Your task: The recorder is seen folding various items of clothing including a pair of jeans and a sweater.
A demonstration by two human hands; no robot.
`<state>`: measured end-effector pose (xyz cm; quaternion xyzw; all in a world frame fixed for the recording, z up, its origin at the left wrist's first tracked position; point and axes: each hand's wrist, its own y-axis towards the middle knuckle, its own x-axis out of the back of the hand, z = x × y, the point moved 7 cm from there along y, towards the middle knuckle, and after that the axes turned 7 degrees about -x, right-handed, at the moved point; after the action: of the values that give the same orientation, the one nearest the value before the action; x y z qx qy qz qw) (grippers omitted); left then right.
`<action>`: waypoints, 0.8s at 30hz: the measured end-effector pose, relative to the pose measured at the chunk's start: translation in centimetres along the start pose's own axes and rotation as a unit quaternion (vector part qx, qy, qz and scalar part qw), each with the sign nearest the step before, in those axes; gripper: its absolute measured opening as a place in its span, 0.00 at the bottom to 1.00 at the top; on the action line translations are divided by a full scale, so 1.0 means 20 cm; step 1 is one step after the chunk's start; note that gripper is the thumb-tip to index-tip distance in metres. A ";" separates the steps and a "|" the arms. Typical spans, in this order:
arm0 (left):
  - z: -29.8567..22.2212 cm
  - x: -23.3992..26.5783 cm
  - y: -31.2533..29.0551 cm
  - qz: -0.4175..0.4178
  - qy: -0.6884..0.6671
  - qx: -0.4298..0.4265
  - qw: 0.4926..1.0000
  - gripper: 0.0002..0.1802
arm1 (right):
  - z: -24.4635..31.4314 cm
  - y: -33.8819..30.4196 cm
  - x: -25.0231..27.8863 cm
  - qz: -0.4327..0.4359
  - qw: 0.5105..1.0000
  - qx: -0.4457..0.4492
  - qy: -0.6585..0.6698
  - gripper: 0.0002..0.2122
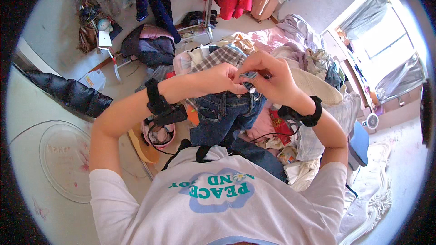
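A pair of dark blue jeans hangs in front of me, its waistband raised between my two hands. My left hand is closed, thumb and fingers pinching the waistband from the left side. Facing it, my right hand curls over the denim with bent fingers and thumb, also closed. A small shiny spot, perhaps a metal button, shows between the hands. Lower down, the trouser legs merge with more denim by my shirt. Both wrists wear black straps with small devices.
Behind the jeans lies a large clothes heap, with a plaid garment near it. A pink-rimmed basket stands below my left forearm. Dark bags sit at the far left, and a blue chair is at right.
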<state>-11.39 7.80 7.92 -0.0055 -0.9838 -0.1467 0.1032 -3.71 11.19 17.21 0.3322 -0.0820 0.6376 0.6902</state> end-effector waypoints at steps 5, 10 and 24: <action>0.11 0.00 -0.05 0.017 -0.161 0.095 0.982 0.09 | -0.03 -0.03 -0.01 0.048 0.997 -0.037 -0.046 0.14; 0.07 -0.01 -0.05 0.022 -0.194 0.103 0.975 0.14 | -0.06 -0.03 -0.02 0.102 0.992 0.006 -0.070 0.17; 0.06 -0.02 -0.05 0.030 -0.124 0.103 0.986 0.16 | -0.17 -0.13 0.07 0.052 0.991 -0.021 -0.118 0.10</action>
<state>-11.31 7.26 6.38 -0.0423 -0.9982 -0.0394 -0.0155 -2.03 14.25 14.45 0.3858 -0.1934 0.6273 0.6483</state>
